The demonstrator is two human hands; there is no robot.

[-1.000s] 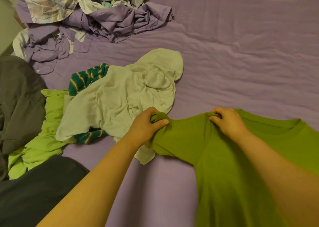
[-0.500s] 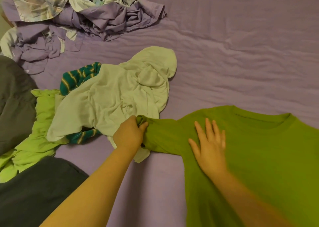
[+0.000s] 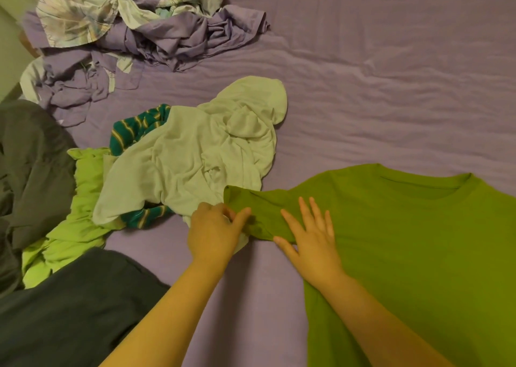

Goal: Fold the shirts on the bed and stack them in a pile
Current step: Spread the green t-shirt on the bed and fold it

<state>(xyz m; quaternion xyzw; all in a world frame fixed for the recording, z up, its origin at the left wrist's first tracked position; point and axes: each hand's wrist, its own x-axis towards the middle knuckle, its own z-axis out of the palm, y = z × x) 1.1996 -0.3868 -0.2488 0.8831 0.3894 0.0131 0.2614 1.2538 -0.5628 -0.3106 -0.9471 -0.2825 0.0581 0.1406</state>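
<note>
An olive-green T-shirt point(image 3: 413, 241) lies spread flat on the purple bed sheet point(image 3: 363, 87), collar toward the far side. My left hand point(image 3: 215, 231) pinches the end of its left sleeve. My right hand point(image 3: 310, 234) presses flat on the sleeve near the shoulder, fingers spread. To the left lies a loose heap: a pale green shirt point(image 3: 195, 154) on top of a green striped shirt point(image 3: 134, 128) and a bright lime shirt point(image 3: 72, 227).
Crumpled purple and floral-print bedding point(image 3: 134, 31) is bunched at the far left corner. Dark grey fabric point(image 3: 30, 165) lies along the left edge and another dark grey piece point(image 3: 69, 311) at the near left. The sheet stretches bare to the far right.
My right hand let go of the shoulder seam and went flat on the sleeve. My left hand pulled the sleeve end out to the left, and the shirt now lies flatter.
</note>
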